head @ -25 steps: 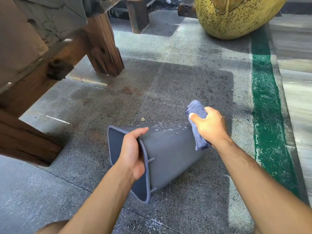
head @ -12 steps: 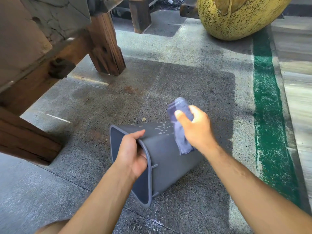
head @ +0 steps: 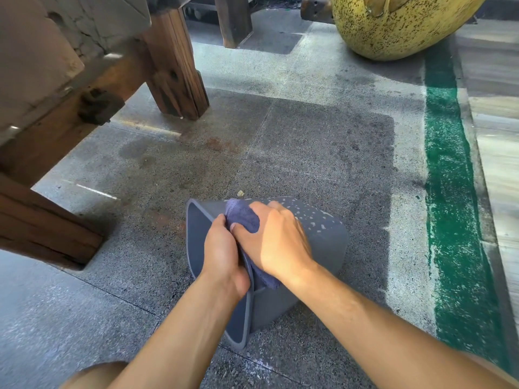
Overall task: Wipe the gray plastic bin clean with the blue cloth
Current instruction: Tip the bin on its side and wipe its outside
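Wooden bench leg (head: 177, 68) beyond gray bin (head: 323, 245).

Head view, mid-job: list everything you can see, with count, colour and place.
gray plastic bin: one, gray, lying on its side on the floor at centre, opening toward the left, pale droplets on its upper side
blue cloth: one, blue, bunched against the bin near its rim
wooden bench: one, brown legs and beams, upper left
second wooden post: one, brown, top centre
yellow speckled object: one, yellow with dark specks, top right on the floor
green stripe: one, green, painted along the floor at right
floor: gray speckled stone, a darker patch at centre
left hand: one, grips the bin's rim
right hand: one, holds the cloth against the bin
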Demonstrator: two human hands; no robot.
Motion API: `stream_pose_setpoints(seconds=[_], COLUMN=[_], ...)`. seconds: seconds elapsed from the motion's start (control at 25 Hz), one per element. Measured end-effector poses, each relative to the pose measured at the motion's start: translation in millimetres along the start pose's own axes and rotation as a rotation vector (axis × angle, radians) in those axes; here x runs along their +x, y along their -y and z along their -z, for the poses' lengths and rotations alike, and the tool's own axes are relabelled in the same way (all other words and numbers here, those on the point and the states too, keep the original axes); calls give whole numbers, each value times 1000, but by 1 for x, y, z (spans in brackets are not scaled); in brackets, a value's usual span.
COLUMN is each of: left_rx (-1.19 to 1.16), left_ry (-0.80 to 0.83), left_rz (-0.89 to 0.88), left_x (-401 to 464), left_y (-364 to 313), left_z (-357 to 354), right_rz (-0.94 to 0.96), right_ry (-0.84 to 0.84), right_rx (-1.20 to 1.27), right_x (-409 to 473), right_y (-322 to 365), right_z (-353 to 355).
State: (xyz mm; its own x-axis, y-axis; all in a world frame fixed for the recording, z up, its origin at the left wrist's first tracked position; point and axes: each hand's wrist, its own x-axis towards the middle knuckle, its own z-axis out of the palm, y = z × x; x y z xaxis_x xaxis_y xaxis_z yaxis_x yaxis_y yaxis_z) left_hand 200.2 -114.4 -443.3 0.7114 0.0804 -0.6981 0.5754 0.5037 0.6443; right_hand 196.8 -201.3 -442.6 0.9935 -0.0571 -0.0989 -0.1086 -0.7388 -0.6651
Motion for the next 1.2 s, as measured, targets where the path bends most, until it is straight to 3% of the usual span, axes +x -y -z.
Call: stream_pose_setpoints(seconds=[0.4, 0.84, 1.2], left_rx=[88, 32, 52], left_ry=[-157, -226, -247], left_rz=[52, 50, 50], left_x=[-13, -1, 7], left_y=[0, -7, -4], left_z=[0, 10, 27], right_rz=[-105, -107, -245], right_ry=[160, 115, 128], right_rx=[-65, -109, -131], right_x=[14, 32, 55], right_y=[-12, -49, -94], right_z=[-8, -7, -7])
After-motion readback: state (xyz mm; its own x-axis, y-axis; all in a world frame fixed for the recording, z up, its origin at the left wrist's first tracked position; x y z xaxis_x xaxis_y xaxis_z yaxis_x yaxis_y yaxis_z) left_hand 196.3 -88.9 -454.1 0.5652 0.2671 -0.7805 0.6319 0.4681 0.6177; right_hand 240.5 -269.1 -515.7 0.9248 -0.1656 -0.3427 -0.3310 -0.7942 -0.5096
